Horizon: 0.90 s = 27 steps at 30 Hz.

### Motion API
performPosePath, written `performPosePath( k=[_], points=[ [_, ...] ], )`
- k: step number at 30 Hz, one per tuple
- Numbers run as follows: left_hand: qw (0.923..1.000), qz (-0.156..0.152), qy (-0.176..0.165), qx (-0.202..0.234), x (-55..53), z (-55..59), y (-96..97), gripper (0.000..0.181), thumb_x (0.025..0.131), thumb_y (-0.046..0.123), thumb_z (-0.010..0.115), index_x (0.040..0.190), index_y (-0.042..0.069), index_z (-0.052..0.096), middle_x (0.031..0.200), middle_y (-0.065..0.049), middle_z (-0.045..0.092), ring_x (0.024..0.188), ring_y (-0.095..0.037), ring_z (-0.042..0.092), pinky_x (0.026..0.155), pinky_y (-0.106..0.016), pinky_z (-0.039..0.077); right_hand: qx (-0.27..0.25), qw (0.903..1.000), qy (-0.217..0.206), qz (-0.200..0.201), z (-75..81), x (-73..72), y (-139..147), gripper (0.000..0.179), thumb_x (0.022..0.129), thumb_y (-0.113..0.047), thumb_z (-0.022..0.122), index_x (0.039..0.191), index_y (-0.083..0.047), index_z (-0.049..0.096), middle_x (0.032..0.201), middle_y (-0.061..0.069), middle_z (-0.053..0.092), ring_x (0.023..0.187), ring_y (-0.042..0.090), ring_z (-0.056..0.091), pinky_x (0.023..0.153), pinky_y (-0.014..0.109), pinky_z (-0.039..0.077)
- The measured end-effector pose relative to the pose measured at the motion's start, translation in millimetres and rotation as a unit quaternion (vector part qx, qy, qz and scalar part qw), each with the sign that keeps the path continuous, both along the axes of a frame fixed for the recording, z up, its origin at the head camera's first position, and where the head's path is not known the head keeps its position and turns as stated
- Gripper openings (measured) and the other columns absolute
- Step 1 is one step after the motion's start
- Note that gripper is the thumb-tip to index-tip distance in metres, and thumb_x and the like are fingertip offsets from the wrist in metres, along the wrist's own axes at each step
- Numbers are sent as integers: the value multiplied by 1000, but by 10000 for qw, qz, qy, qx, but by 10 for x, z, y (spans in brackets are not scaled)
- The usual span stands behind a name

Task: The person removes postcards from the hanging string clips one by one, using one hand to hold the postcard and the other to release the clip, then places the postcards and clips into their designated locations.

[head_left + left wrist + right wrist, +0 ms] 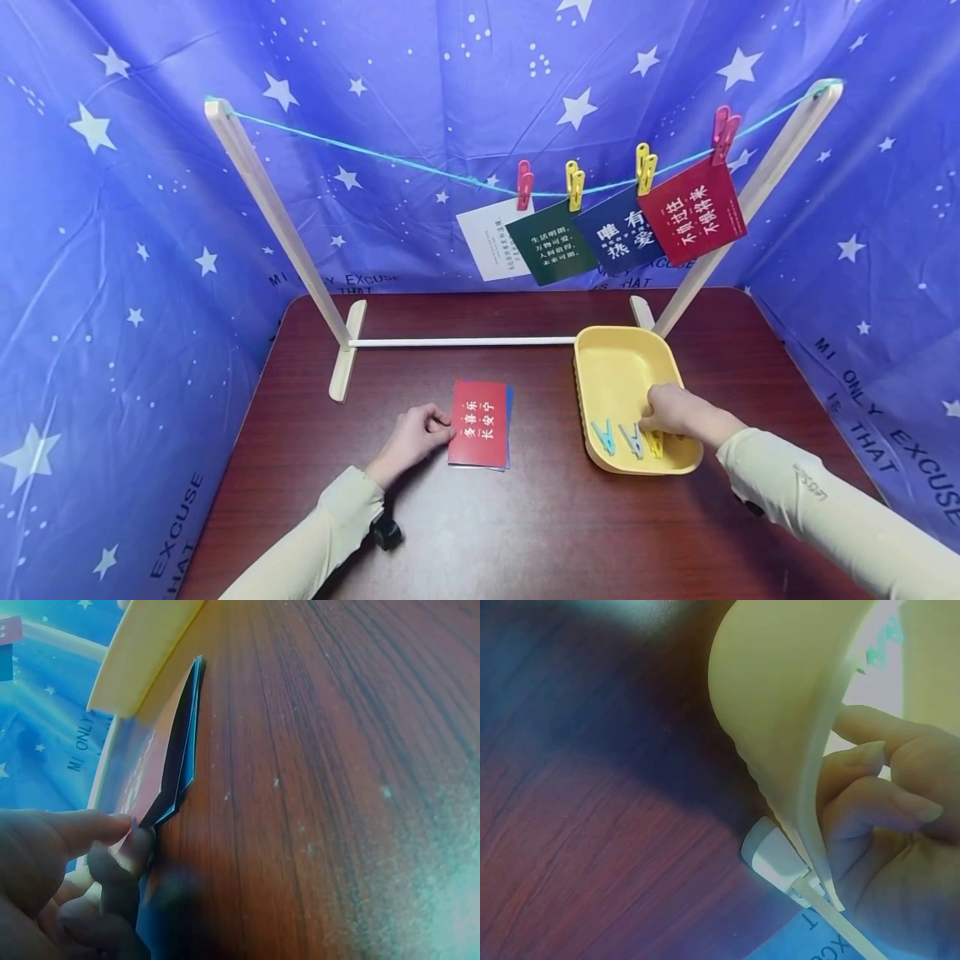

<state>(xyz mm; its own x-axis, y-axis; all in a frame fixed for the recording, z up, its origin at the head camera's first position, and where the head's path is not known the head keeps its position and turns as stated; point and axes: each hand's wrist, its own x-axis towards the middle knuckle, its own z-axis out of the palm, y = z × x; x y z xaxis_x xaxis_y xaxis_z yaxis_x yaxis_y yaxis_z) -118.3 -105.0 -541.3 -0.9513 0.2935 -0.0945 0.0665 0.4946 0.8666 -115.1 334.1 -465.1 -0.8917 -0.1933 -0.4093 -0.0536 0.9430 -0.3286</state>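
My left hand (416, 435) pinches the left edge of a red card (477, 423) with white characters, the top one of a small stack. The left wrist view shows that edge raised between thumb and finger, with a gap above the blue card (189, 761) beneath. My right hand (678, 411) is inside the yellow tray (611, 343), fingers bent, beside a yellow clothespin (655, 444). Its fingertips are partly hidden by the tray wall in the right wrist view, so any grip cannot be made out. A blue clothespin (603, 438) and a grey clothespin (634, 441) lie nearby.
A wooden stand (277, 225) carries a sagging teal string (360, 152). From it hang a white card (487, 242), a green card (551, 243), a navy card (618, 233) and a red card (693, 215), held by pink and yellow clothespins. A white rod (465, 342) joins the stand's feet.
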Motion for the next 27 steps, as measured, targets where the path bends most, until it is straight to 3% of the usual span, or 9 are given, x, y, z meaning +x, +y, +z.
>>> performPosePath(
  k=[4, 10, 20, 27],
  points=[
    [9998, -3, -167, 96, 13, 31, 5, 12, 91, 7, 77, 93, 0, 67, 70, -3, 71, 46, -7, 53, 45, -24, 48, 178, 9997, 81, 129, 2, -10, -20, 35, 84, -11, 76, 63, -13, 48, 57, 0, 51, 41, 8, 47, 41, 19, 39],
    [9999, -48, -122, 35, 30, 67, 5, 9, 93, 7, 75, 92, 1, 68, 67, -2, 71, 42, -6, 52, 44, -24, 47, 382, 9986, 239, 285, 16, -24, -43, 36, 83, -12, 74, 61, -14, 46, 55, 0, 50, 39, 7, 47, 40, 18, 39],
    [9998, -41, -210, -1, 38, 111, 15, 7, 95, 6, 71, 91, 1, 69, 67, -2, 71, 41, -4, 52, 44, -25, 49, 386, 9989, 130, 245, 82, -10, -75, 36, 85, -11, 74, 61, -14, 47, 51, -1, 50, 37, 5, 44, 38, 18, 37],
    [9998, -113, -184, -36, 35, 135, -13, 12, 96, 8, 71, 86, 3, 68, 67, -4, 71, 43, -7, 54, 44, -24, 48, 384, 9955, 733, 471, 153, -23, -103, 30, 91, -13, 69, 70, -9, 49, 60, 2, 51, 44, 13, 51, 42, 26, 44]
  ],
)
